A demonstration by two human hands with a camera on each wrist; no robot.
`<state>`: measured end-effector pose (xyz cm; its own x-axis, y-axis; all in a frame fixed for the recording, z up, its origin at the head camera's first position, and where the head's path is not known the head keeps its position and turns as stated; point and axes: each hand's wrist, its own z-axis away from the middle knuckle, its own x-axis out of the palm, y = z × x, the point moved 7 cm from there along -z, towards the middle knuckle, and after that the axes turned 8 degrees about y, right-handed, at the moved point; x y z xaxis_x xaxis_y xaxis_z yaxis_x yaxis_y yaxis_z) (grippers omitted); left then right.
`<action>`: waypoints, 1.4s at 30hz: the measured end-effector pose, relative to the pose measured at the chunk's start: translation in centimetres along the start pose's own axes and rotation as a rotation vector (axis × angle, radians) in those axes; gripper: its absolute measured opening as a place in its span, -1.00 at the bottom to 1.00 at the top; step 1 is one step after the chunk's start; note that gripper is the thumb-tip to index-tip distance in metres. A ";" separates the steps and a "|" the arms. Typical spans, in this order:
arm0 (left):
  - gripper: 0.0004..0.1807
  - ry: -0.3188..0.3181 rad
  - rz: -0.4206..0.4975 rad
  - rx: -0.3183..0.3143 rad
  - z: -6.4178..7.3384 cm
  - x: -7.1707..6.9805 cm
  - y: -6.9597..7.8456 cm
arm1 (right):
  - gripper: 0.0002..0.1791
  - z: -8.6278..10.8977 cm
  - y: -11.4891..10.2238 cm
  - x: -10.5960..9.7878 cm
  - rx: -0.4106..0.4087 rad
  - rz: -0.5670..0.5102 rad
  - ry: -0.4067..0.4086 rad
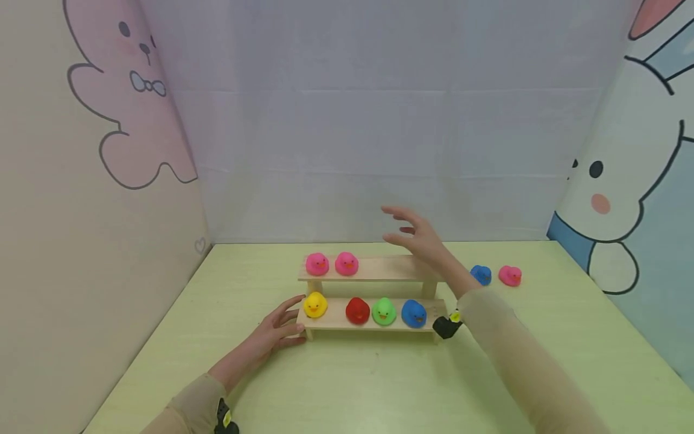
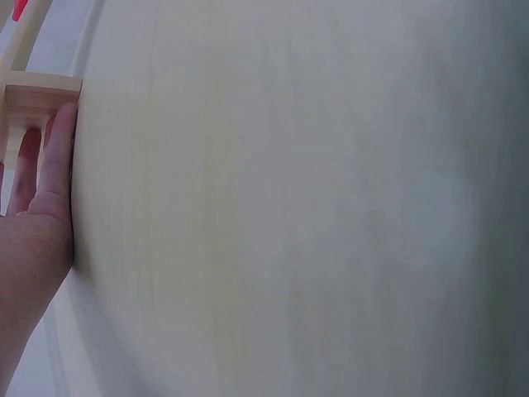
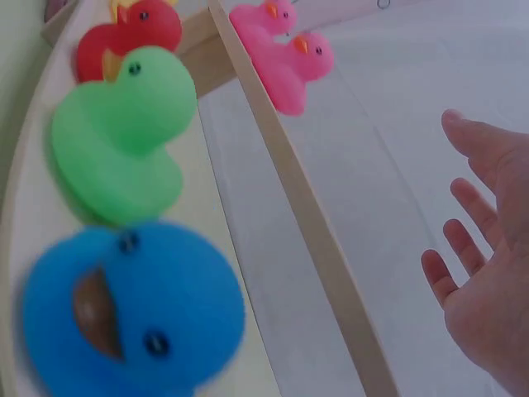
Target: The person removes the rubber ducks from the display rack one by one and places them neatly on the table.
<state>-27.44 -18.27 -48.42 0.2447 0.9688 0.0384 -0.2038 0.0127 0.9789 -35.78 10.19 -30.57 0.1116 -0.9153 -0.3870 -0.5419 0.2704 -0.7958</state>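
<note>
A two-tier wooden rack stands on the table. My left hand rests at its left end, fingers fairly straight against the wood, as the left wrist view also shows. Above the right part of the upper shelf hovers my right hand, fingers spread and nothing in them. Two pink rubber ducks sit at the upper shelf's left. Along the lower shelf, left to right, are a yellow duck, a red duck, a green duck and a blue duck.
On the table to the right of the rack lie another blue duck, partly behind my right forearm, and another pink duck. Pale cloth hangs behind the table, and printed side panels stand left and right.
</note>
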 end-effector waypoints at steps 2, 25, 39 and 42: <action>-0.24 0.002 0.003 0.005 -0.2 -0.2 -0.3 | -0.40 0.0 -0.5 1.3 0.005 -0.029 -0.013; -0.25 0.014 0.002 0.005 -0.5 -0.3 -0.8 | -0.55 1.3 3.1 8.6 0.111 -0.012 -0.163; -0.23 0.008 -0.019 -0.008 0.2 0.1 0.1 | -0.52 1.6 2.9 8.6 0.118 -0.034 -0.184; -0.23 0.008 -0.019 -0.010 0.2 0.1 0.2 | -0.52 1.6 2.9 8.5 0.117 -0.042 -0.181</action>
<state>-27.22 -18.21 -48.19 0.2411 0.9703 0.0177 -0.2088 0.0340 0.9774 -35.10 3.64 -36.90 0.2851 -0.8608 -0.4216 -0.4344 0.2760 -0.8574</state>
